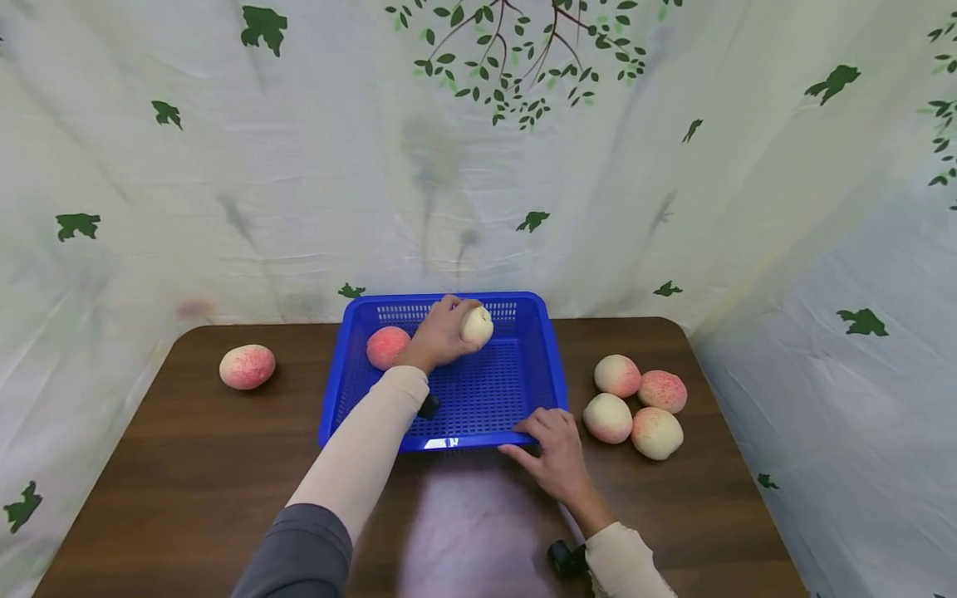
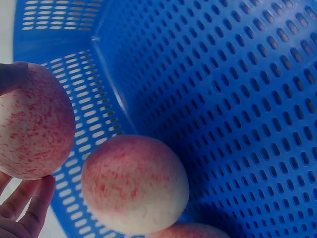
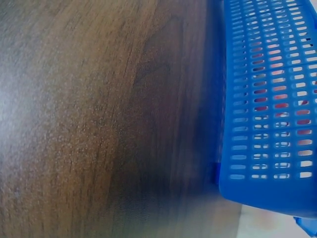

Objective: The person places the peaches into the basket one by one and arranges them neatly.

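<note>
My left hand (image 1: 443,334) holds a pale peach (image 1: 477,326) over the far part of the blue plastic basket (image 1: 557,365). In the left wrist view, thumb and fingers grip this red-speckled peach (image 2: 37,124) from both sides. Below it, a second peach (image 2: 134,184) lies in the basket, with part of another peach (image 2: 190,231) at the bottom edge. From the head, one pink peach (image 1: 388,347) shows left of the hand; the forearm hides some of the basket. My right hand (image 1: 556,453) holds the basket's near right rim, fingers inside and thumb outside.
Several peaches (image 1: 609,418) sit in a cluster on the brown table (image 1: 187,473), right of the basket. A single peach (image 1: 247,367) lies at the far left. A white curtain (image 1: 314,166) with printed leaves hangs behind the table.
</note>
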A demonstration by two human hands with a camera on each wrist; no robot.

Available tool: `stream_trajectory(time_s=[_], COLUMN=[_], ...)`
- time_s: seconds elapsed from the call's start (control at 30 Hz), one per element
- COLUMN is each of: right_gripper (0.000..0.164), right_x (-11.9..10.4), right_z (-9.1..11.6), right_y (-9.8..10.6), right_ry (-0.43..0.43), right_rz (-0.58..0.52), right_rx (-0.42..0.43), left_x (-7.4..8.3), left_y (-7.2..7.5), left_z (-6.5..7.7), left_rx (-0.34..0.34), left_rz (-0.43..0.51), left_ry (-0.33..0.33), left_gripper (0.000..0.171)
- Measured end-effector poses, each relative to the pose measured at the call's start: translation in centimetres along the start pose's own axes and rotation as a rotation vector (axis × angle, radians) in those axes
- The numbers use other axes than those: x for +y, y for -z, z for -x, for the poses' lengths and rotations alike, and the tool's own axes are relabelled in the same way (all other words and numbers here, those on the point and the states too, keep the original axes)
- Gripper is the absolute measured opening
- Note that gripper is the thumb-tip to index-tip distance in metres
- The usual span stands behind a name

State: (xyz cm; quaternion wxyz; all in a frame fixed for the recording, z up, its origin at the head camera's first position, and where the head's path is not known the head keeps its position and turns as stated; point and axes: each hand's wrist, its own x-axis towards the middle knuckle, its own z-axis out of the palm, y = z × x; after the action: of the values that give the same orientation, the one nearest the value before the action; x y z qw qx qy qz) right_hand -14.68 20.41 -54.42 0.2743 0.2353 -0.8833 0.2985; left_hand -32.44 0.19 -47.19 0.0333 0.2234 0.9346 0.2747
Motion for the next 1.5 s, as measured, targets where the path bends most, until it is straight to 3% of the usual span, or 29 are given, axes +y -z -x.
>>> stream_trajectory(time_s=[0.27,0.47,0.73,1.0,1.3,1.5], right_gripper=[0.027,0.026,0.026,0.026,0.025,0.025], right_x=[0.0,0.1,0.0,-0.1,-0.3,-0.3], right_z=[0.2,0.2,0.1,0.0,0.0,0.0], right_y=[0.0,0.0,0.0,0.1,0.0,0.0], right_ry=[-0.01,-0.009,-0.002,-0.014,-0.02,-0.02], right_rz=[-0.005,-0.005,0.0,0.005,0.001,0.004], right_rx=[0.002,0.009,0.013,0.013,0.013,0.007], left_x=[0.1,-0.1,-0.3,-0.2,-0.3,0.3], left_y=[-1.5,-2.6,-3.9,-4.6,-3.8,-2.6], left_z=[-0.9,-1.5,-1.5,-1.1,-0.9,-0.9], left_rx=[-0.075,-0.086,-0.146,-0.109,-0.145,-0.205], left_rz=[-0.194,-0.326,-0.382,-0.437,-0.517,-0.432], left_ry=[-0.103,-0.122,-0.094,-0.088,-0.072,-0.021], left_gripper=[0.063,0.056,0.057,0.057,0.062,0.075])
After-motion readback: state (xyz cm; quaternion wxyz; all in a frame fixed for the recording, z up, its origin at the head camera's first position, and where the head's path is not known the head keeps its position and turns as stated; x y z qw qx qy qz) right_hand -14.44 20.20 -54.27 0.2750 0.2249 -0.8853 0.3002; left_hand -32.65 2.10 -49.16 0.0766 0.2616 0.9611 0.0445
